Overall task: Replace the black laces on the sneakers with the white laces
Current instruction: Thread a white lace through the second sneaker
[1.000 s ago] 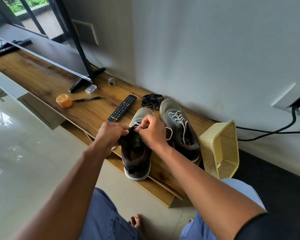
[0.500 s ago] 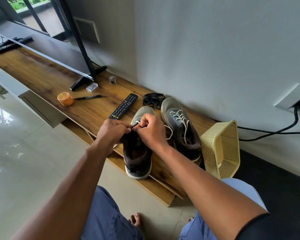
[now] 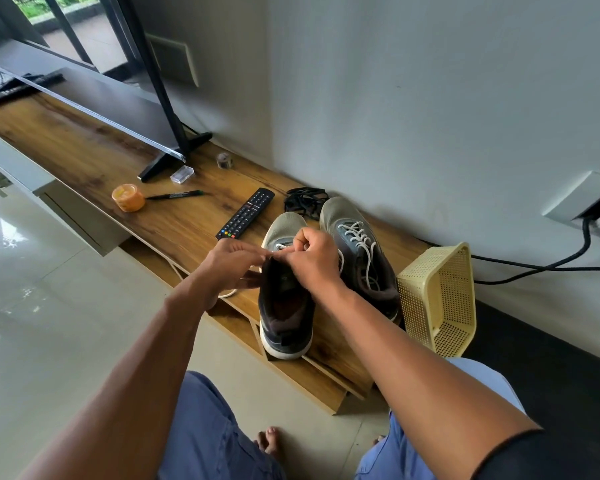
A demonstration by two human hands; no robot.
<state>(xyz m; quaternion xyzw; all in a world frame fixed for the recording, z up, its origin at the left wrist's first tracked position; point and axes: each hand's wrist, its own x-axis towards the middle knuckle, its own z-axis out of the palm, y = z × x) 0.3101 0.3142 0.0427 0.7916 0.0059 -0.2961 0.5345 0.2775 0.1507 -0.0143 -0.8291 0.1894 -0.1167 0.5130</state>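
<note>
Legs: blue trousers (image 3: 201,427), bare toes (image 3: 269,441) on pale tiled floor (image 3: 32,323), nearest to cam.
Arms: both forearms reach fwd to the shoes, meeting over the near one.
Shelf: long low wood-grain TV shelf (image 3: 84,157) along grey wall; shoes sit at its near-right end.
Near shoe: dark grey sneaker w/ white sole and pale toe (image 3: 286,320), heel toward cam, toe to wall. Tongue upright btw the hands. Lacing mostly hidden by hands.
Left hand (image 3: 227,268): at left side of near shoe's tongue, fingers pointing right; fingertips pinch thin white lace (image 3: 280,246) end beside the other hand.
Right hand (image 3: 310,259): fingers curled tight, pinching same white lace over the eyelets; knuckles up.
Lace slack: white loop (image 3: 228,293) shows under left hand on the shelf.
Far shoe: matching grey sneaker (image 3: 361,251) just right of the near one, touching or nearly; already threaded w/ white lace, ends loose.
Basket: pale yellow perforated plastic basket (image 3: 437,299) tipped on its side, right of far shoe.
Black laces: tangled pile of black laces (image 3: 305,200) on shelf just beyond the toes, near wall.
Remote: black TV remote w/ coloured buttons (image 3: 246,213), left of near shoe's toe.
Farther left: black marker pen (image 3: 175,195), small round orange tub (image 3: 128,197), small clear plastic box (image 3: 182,174).
Far: flat-screen TV on black feet (image 3: 94,98); black cable (image 3: 548,265) from wall socket at right.
</note>
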